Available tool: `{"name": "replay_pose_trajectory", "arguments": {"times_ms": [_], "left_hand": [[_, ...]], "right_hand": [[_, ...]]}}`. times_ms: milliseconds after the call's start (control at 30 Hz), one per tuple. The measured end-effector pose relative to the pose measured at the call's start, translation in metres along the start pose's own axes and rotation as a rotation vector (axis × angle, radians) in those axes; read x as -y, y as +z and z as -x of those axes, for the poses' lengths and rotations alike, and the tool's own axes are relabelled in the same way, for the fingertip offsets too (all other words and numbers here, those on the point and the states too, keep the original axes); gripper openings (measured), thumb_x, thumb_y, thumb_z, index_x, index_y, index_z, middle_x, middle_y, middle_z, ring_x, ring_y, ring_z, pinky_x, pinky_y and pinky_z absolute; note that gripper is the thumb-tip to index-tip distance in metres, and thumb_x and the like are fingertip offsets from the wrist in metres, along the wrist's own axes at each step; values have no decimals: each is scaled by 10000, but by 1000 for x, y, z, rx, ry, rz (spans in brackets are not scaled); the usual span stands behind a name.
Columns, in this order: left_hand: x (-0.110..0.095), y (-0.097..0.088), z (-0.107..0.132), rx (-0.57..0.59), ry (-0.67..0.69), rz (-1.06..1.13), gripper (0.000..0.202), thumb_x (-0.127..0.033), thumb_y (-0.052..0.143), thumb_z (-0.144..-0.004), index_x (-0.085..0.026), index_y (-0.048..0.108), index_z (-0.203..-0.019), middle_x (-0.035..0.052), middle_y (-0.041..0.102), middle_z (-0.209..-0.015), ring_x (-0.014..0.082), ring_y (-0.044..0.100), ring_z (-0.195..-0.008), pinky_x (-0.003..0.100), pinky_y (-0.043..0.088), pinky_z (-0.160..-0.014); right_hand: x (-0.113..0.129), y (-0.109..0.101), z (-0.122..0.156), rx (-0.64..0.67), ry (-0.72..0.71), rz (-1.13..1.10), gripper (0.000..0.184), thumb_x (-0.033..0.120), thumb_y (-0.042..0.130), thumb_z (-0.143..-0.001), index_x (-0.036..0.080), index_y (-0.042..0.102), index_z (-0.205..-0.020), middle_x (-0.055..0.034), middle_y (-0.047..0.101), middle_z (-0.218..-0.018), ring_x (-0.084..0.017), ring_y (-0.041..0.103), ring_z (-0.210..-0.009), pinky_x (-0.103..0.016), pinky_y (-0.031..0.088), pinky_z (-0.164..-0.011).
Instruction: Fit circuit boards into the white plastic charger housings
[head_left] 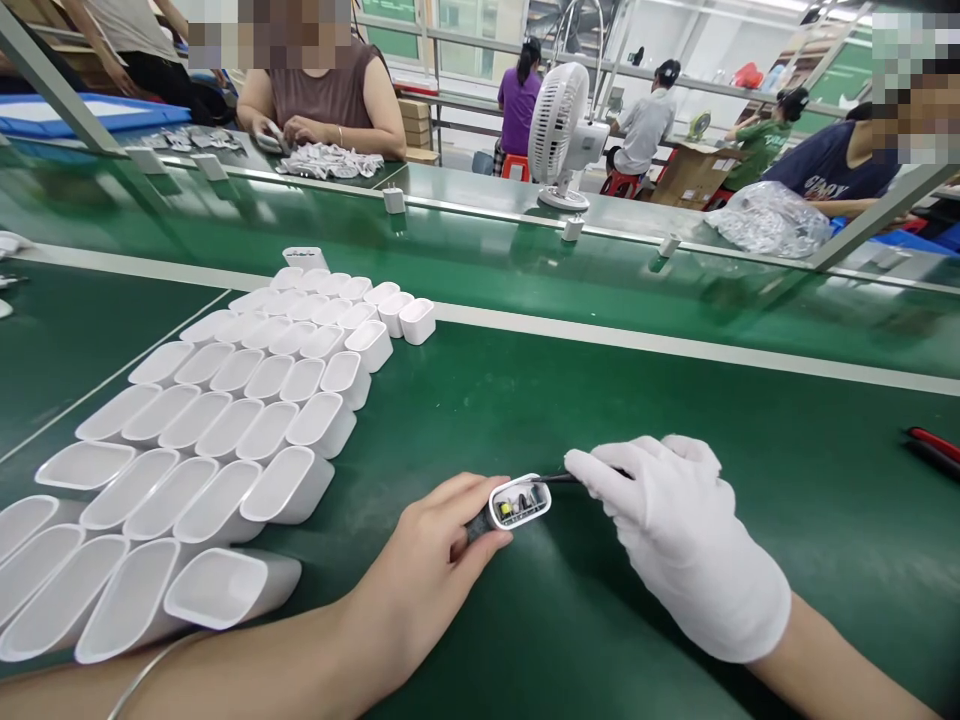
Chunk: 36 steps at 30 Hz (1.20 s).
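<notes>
My bare left hand [442,560] grips a small white charger housing [546,500] between thumb and fingers, its open end facing me. Inside it, electronic parts show, one of them yellow. My right hand [667,530], in a white glove, is closed around a thin dark tool [562,479], perhaps tweezers. The tool's tip reaches the upper rim of the housing; whether it touches a part inside I cannot tell. To the left of my hands stand rows of empty white housings [217,425], open ends up.
A white fan [559,135] stands behind the conveyor [480,255], where several white chargers [394,201] sit spaced out. Across from me a person [322,95] handles small white parts. A red and black tool [934,448] lies at the right edge of the green table.
</notes>
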<state>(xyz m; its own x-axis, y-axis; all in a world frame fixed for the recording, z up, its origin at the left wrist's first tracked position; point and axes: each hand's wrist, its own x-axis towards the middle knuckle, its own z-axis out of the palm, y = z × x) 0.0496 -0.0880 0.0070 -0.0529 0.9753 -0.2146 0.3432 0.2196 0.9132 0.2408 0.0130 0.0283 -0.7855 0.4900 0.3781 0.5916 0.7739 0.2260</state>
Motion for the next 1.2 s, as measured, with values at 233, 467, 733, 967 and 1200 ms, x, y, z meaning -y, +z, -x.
{"name": "replay_pose_trajectory", "arguments": {"times_ms": [233, 467, 733, 967, 1200], "left_hand": [[0, 0, 0, -5, 20, -10, 224, -249, 509, -875, -340, 616, -1050, -34, 570, -999, 75, 392, -519, 197, 352, -438], [0, 0, 0, 13, 10, -10, 273, -263, 483, -887, -351, 591, -1122, -23, 573, -1009, 76, 388, -504, 193, 345, -413], [0, 0, 0, 14, 9, 0, 277, -265, 486, -881, -326, 600, -1126, -9, 568, -1025, 71, 399, -503, 197, 343, -412], [4, 1, 0, 0, 50, -50, 256, -252, 485, -884, -331, 602, -1098, -17, 571, -1036, 89, 432, -545, 225, 384, -514], [-1, 1, 0, 26, 12, -19, 294, -261, 469, -890, -341, 586, -1148, -6, 574, -1006, 116, 461, -586, 211, 347, -440]], "right_hand": [[-3, -5, 3, -1, 6, 35, 397, -52, 417, -679, 244, 607, -864, 32, 559, -647, -120, 300, -537, -305, 161, -607], [4, -3, 0, -43, 26, -15, 442, -78, 388, -672, 239, 627, -865, 35, 581, -638, -107, 330, -526, -306, 192, -628], [-2, -11, -4, 25, -79, 34, 491, -60, 404, -693, 298, 619, -950, 66, 626, -698, -102, 379, -533, -328, 140, -590], [-4, -18, -4, -10, -22, -15, 468, -33, 437, -716, 334, 596, -959, 94, 663, -758, -97, 442, -586, -327, 185, -632], [5, -13, -4, 83, -79, 55, 457, -2, 480, -707, 328, 582, -1007, 57, 621, -695, -103, 368, -532, -338, 105, -574]]}}
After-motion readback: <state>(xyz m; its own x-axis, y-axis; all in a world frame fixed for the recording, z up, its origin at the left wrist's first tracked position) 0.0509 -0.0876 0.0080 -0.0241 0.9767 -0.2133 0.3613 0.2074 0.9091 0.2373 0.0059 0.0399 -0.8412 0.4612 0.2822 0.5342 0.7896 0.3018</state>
